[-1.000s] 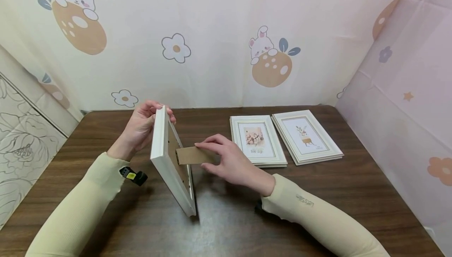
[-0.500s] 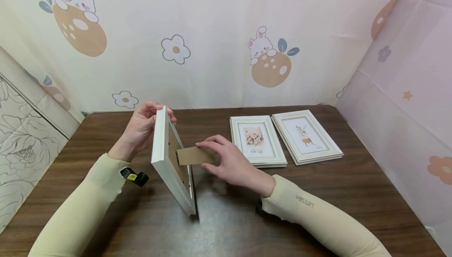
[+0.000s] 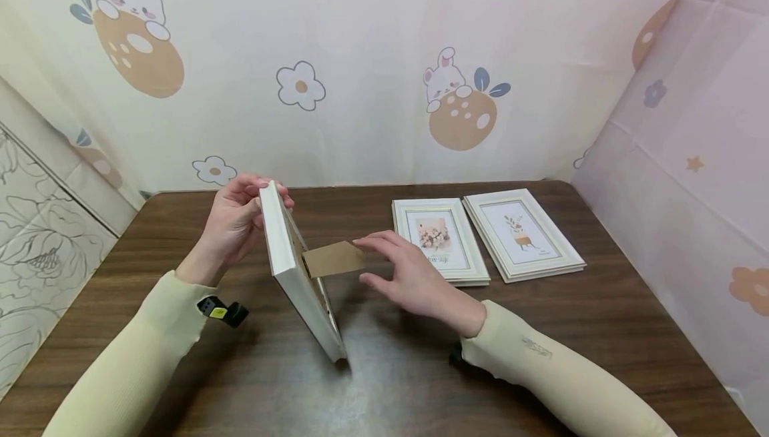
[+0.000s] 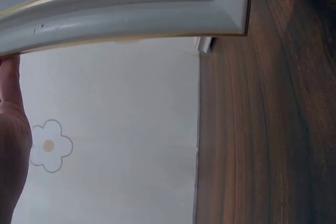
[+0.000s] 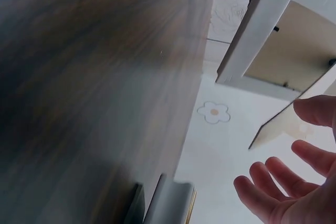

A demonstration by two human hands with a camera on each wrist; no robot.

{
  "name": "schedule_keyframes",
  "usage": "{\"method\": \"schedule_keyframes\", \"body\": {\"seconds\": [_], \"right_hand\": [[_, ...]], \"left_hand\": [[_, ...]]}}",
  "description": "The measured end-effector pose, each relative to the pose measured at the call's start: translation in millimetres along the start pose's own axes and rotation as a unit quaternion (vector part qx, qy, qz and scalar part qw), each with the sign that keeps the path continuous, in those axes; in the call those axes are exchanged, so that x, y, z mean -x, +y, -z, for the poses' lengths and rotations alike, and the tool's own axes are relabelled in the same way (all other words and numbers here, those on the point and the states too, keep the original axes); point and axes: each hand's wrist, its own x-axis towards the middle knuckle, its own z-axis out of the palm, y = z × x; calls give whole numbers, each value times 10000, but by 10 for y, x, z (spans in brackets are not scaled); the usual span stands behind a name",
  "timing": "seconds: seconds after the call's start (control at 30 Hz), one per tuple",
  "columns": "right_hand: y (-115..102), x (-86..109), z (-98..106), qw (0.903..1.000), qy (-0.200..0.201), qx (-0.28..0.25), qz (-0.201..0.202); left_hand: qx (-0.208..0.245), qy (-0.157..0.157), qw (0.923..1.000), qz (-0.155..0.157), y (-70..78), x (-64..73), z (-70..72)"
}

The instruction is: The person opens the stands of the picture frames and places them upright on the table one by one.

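Note:
A white picture frame (image 3: 308, 303) stands tilted on the table, its brown back facing right. My left hand (image 3: 231, 223) grips its upper end, thumb on the near side and fingers over the far side. The gold-trimmed front (image 4: 131, 11) fills the top of the left wrist view. From the back juts a brown flap-like stand (image 3: 333, 260), swung outward. My right hand (image 3: 414, 280) is just right of the stand's free end, thumb and fingers parted, with nothing between them. In the right wrist view, small dark tabs show along the backing board (image 5: 294, 45).
Two white frames lie face up at the back right: one with a flower picture (image 3: 441, 243), one with a plant drawing (image 3: 519, 237). Both look thick, with layered edges. The brown wooden table (image 3: 390, 383) ends at a printed curtain (image 3: 360, 123) behind.
My right hand has let go of the stand and moved slightly right. The stand remains swung out. My left hand has tilted the frame, its lower end shifting a little to the right.

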Motion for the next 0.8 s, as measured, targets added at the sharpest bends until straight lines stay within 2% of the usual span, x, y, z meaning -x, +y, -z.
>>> {"method": "schedule_keyframes", "body": {"seconds": [0.07,0.17,0.3,0.4,0.57,0.8], "right_hand": [[29,27,31,10000,-8,32,-53],[65,70,92,9999,25,35,-107],[101,149,194,9996,127,-125,-217],[132,227,274,9990,191,-174,-369],[192,361,384,9979,180,-86,-617],[244,531,511,9966,161,121,-801]], "left_hand": [[63,-31,10000,-43,20,25,-11],[-86,17,9999,-97,53,62,-28],[-623,320,9975,-112,104,111,-45],[-854,565,9947,-67,132,144,-38],[-969,905,9911,-59,188,204,-1],[-1171,1102,9870,-76,278,266,3]]}}
